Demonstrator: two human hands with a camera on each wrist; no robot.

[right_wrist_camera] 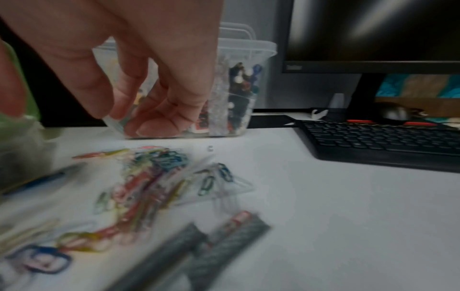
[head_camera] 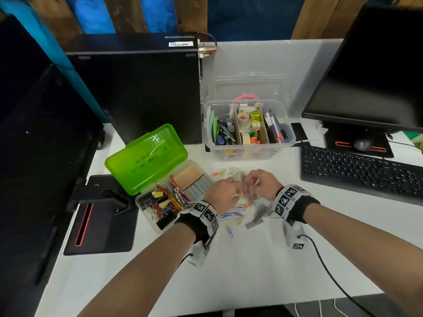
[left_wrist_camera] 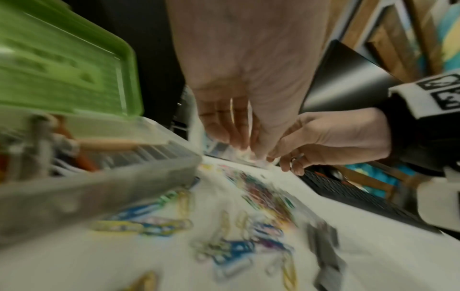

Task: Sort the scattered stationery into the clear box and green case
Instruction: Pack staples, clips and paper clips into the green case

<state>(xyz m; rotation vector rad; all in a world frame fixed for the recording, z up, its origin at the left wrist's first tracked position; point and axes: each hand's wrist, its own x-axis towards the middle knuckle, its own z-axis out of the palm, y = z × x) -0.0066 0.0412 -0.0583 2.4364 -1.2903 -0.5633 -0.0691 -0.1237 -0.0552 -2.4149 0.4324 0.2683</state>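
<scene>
Both hands meet over paper clips on surface: left hand and right hand pinching clear clip-filled bag; green case open at 9 o'clock.

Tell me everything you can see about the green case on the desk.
The green case is a translucent plastic pencil box, open. Its lime lid, with dark handwriting, stands tilted up and back on the far-left side. The clear base lies flat on the white desk, left of the paper clips. Inside are binder clips, grey staple strips and a tan block. The left hand is beside it; contact is unclear.
</scene>
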